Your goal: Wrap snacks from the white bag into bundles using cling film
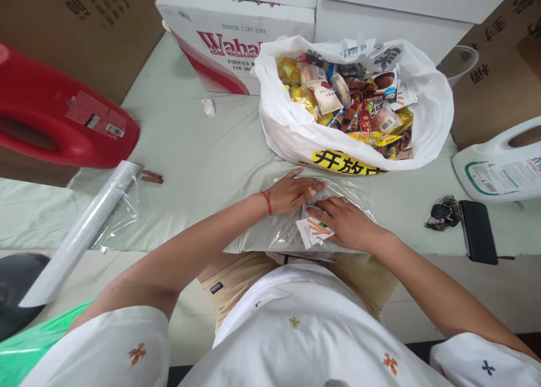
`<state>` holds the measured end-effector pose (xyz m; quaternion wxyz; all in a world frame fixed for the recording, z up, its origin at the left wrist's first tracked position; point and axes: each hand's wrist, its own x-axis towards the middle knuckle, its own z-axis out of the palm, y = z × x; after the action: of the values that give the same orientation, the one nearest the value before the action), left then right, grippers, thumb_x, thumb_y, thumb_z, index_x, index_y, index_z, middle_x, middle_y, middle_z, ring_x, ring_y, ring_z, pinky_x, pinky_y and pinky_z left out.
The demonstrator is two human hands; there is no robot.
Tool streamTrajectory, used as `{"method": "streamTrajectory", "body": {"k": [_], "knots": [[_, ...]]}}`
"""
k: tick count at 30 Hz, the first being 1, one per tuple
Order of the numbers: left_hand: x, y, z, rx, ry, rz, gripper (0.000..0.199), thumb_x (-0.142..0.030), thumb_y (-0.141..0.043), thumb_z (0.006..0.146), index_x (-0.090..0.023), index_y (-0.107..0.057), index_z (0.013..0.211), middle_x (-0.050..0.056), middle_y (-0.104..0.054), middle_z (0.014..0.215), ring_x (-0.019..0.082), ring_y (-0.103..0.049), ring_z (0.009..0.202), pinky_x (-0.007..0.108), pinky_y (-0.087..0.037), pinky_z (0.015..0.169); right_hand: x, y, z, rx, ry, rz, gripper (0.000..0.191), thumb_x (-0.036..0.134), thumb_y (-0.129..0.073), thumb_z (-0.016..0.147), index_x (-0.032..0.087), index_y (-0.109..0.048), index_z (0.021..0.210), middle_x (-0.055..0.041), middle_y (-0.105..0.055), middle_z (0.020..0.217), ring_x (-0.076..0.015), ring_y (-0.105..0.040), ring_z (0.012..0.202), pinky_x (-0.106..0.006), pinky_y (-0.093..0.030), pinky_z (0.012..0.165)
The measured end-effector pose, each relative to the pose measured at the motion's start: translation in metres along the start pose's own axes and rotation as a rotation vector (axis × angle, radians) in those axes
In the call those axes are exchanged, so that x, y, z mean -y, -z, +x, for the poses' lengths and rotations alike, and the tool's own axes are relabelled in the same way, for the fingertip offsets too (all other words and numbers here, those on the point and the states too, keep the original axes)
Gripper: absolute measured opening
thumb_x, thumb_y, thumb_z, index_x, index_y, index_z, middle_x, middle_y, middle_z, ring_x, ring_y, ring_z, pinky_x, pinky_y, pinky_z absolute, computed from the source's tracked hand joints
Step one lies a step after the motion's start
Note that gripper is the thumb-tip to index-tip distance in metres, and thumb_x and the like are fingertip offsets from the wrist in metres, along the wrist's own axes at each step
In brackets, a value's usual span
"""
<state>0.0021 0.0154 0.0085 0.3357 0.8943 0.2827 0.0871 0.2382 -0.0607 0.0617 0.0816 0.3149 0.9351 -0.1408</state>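
Observation:
My left hand (291, 195), with a red string at the wrist, lies over a clear plastic sheet (257, 232) at the table's front edge. Its fingers are stretched out and its thumb is apart, with nothing visibly gripped. Close on its right, my right hand (349, 222) curls over a small white snack packet (313, 233) printed with orange sticks. The packet lies on the plastic, and the fingers partly cover it. Just beyond both hands stands a white plastic bag (291, 130), wide at the mouth and full of mixed wrapped snacks (350, 102).
At left are a red jug (63, 105) and a roll of clear film (84, 229) reaching over the table edge. To the right lie a black phone (478, 232), a dark crumpled item (443, 212) and a white jug (499, 164). White cartons (236, 38) line the back.

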Motion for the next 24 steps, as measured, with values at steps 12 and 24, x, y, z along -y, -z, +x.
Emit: {"method": "streamTrajectory", "body": {"k": [12, 24], "knots": [[0.006, 0.005, 0.0, -0.095, 0.053, -0.117, 0.075, -0.058, -0.003, 0.11, -0.031, -0.063, 0.147, -0.001, -0.058, 0.159, 0.017, -0.048, 0.151, 0.044, -0.017, 0.133, -0.015, 0.025, 0.01, -0.17, -0.185, 0.032, 0.047, 0.027, -0.056, 0.105, 0.018, -0.057, 0.151, -0.0141, -0.063, 0.147, -0.0317, -0.055, 0.121, -0.045, -0.049, 0.102], [0.016, 0.002, 0.003, -0.262, 0.11, -0.667, 0.087, -0.075, -0.018, 0.104, -0.015, -0.07, 0.139, 0.013, -0.07, 0.144, 0.03, -0.059, 0.143, 0.048, -0.035, 0.129, -0.005, 0.049, 0.036, 0.094, -0.344, -0.219, 0.034, 0.016, -0.043, 0.105, 0.01, -0.064, 0.131, -0.0195, -0.072, 0.119, -0.0345, -0.064, 0.113, -0.044, -0.049, 0.09]]}}
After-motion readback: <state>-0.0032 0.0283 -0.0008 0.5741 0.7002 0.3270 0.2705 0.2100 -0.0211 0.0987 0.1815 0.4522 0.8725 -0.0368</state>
